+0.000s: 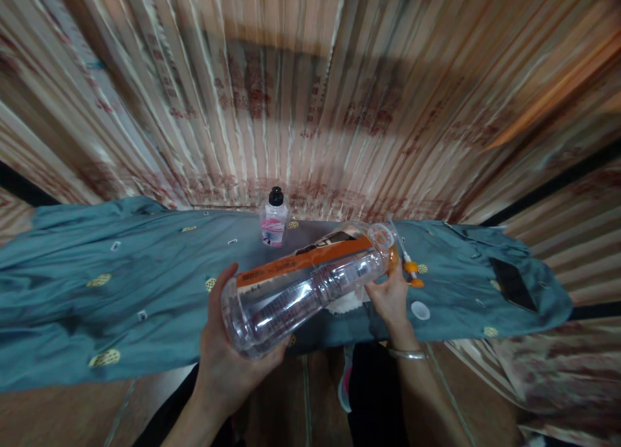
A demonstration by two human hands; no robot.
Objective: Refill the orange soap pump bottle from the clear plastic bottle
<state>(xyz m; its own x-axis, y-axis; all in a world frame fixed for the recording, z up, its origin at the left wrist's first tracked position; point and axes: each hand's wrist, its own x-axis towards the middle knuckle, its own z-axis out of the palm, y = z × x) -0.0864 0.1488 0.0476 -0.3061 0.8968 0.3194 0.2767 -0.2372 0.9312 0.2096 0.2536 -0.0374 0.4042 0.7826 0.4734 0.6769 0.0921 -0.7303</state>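
A large clear plastic bottle (301,292) with an orange and black label lies slanted across the middle, its open neck up to the right. My left hand (233,350) is closed round its base. My right hand (392,295) is closed at the neck end; the bottle hides part of its fingers. Something orange shows between the neck and these fingers, and I cannot make out what it is. Just right of that hand lies an orange-topped piece (412,272) with a thin pale stem. A white round cap (420,310) rests near my right wrist.
A small clear bottle (274,227) with a black cap and pink label stands behind the big bottle. A dark phone (512,284) lies at the right end of the green cloth (160,285). White paper (345,303) shows under the bottle. Patterned curtains (301,110) hang behind.
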